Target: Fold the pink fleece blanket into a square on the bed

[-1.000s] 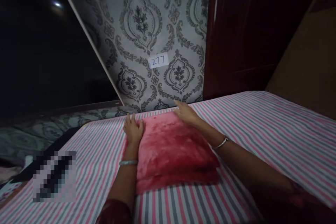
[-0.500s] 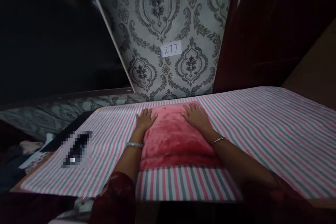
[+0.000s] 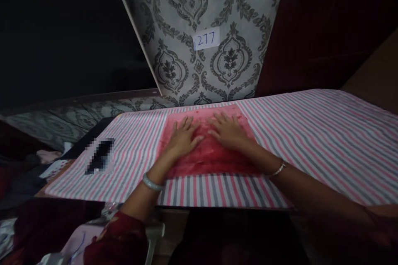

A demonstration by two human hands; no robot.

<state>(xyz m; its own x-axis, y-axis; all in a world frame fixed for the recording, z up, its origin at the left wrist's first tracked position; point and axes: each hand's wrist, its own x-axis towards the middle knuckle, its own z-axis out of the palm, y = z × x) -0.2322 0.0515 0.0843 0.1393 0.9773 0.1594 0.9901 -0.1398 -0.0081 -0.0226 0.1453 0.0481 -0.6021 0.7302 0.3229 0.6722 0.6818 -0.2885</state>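
Observation:
A plush red-pink folded cloth (image 3: 214, 159) lies flat on the striped table cover (image 3: 199, 192), a fold line running along its near edge. My left hand (image 3: 184, 137) rests on the cloth's left half, palm down with fingers spread. On its right half lies my right hand (image 3: 229, 131), also flat, fingers apart. The two thumbs point towards each other with a small gap between them. A pale bangle (image 3: 152, 183) circles my left wrist and a thin bracelet (image 3: 279, 168) my right.
A blurred-out dark object (image 3: 100, 156) lies on the cover's left part. Behind stand a large black screen (image 3: 68, 37), patterned wallpaper with a "277" label (image 3: 206, 39), and a dark red panel (image 3: 323, 29). At lower left are clothes (image 3: 40, 227) and a pale chair-like frame (image 3: 154, 234).
Both hands have slid inward from the cloth's side edges onto its middle. The view has tipped downward, showing more below the table's front edge.

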